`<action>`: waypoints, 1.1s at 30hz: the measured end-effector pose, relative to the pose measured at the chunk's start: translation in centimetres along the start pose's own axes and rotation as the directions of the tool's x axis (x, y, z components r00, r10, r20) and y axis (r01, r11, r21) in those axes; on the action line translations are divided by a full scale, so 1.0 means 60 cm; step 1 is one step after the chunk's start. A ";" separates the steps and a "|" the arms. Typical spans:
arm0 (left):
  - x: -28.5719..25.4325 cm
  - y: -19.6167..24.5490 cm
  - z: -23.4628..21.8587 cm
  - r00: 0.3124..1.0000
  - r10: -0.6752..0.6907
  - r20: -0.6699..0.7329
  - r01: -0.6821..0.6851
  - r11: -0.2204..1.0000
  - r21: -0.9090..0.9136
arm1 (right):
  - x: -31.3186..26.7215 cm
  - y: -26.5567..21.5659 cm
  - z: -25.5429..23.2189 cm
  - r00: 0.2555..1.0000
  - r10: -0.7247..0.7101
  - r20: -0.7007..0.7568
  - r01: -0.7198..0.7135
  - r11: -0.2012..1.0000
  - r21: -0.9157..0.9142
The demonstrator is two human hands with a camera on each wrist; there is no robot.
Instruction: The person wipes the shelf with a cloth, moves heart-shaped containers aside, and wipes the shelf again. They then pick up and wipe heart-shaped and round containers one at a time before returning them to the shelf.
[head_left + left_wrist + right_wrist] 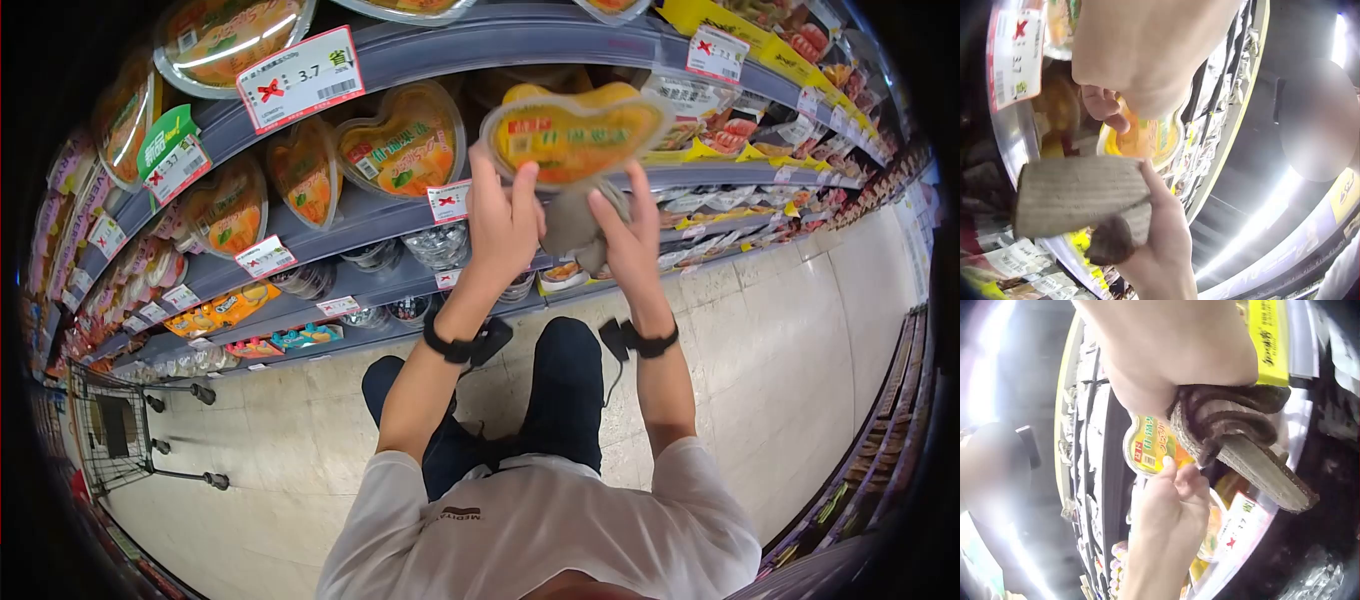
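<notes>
- At the bottom centre of the head view sits the person's white T-shirt [540, 530], with small grey lettering on the chest that is too small to read; dark trousers show above it.
- Both forearms rise toward the middle of the frame, each with a black wrist strap.
- The left hand [503, 222] grips the lower left edge of a heart-shaped clear plastic tray of orange food [572, 132], fingers on its front and thumb behind; the left wrist view shows the thumb and fingers curled on the tray's rim.
- The right hand [628, 240] clutches a folded grey-brown ribbed cloth [575, 225], which lies bunched just under the tray and touches its underside.
- The tray is held up at upper centre, just above and between the two hands, in front of the shelf; its film lid has a red band and green characters, not legible.
- Behind it, the grey metal shelves [400, 215] carry more trays of the same kind at upper left.
- A white price tag [300, 78] on the top shelf edge shows a red mark, "3.7" and a barcode.
- At lower left stands a wire shopping trolley [115, 430] on the pale tiled floor.
</notes>
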State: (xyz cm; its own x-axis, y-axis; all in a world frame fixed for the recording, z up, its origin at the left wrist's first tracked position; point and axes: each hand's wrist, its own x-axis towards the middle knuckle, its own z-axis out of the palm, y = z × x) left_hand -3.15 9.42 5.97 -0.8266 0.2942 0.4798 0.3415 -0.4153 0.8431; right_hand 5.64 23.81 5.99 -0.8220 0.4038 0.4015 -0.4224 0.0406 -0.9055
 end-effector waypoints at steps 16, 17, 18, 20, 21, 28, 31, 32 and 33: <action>-0.279 -0.033 -0.228 0.847 -0.529 0.052 0.472 0.705 -0.529 | -0.046 -0.112 -0.045 0.969 0.100 0.225 0.069 0.767 -0.638; -0.284 -0.030 -0.239 0.852 -0.523 0.032 0.463 0.721 -0.516 | -0.028 -0.122 -0.035 0.987 0.003 0.162 0.099 0.776 -0.622; -0.290 -0.027 -0.246 0.856 -0.517 0.012 0.452 0.737 -0.502 | -0.008 -0.126 -0.021 0.991 -0.091 0.097 0.132 0.783 -0.608; -0.294 -0.025 -0.248 0.846 -0.533 -0.008 0.442 0.709 -0.549 | 0.040 -0.102 -0.002 0.923 -0.351 0.155 0.362 0.663 -0.656; -0.291 -0.024 -0.250 0.840 -0.541 -0.032 0.421 0.689 -0.590 | 0.059 -0.087 0.008 0.923 -0.354 0.152 0.361 0.659 -0.660; -0.348 -0.058 -0.339 0.760 -0.646 -0.074 0.504 0.658 -0.559 | 0.097 0.022 0.044 0.900 -0.074 0.429 0.433 0.250 -0.866; -0.404 -0.070 -0.402 0.695 -0.709 -0.115 0.559 0.634 -0.534 | 0.107 0.042 0.024 0.813 -0.213 0.543 0.573 0.122 -0.810; -0.425 -0.071 -0.419 0.662 -0.741 -0.117 0.591 0.611 -0.527 | 0.113 0.055 0.011 0.798 -0.211 0.564 0.602 0.275 -0.749; -0.444 -0.072 -0.430 0.662 -0.741 -0.117 0.591 0.611 -0.526 | 0.119 0.063 0.005 0.783 -0.213 0.584 0.613 0.421 -0.669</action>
State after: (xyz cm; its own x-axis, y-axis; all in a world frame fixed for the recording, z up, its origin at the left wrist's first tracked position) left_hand 5.84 -18.83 -16.71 -0.8521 0.4019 -0.3353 -0.5154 -0.5328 0.6712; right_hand -1.94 26.58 5.44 -0.7768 -0.2260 0.5877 -0.4262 0.8758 -0.2265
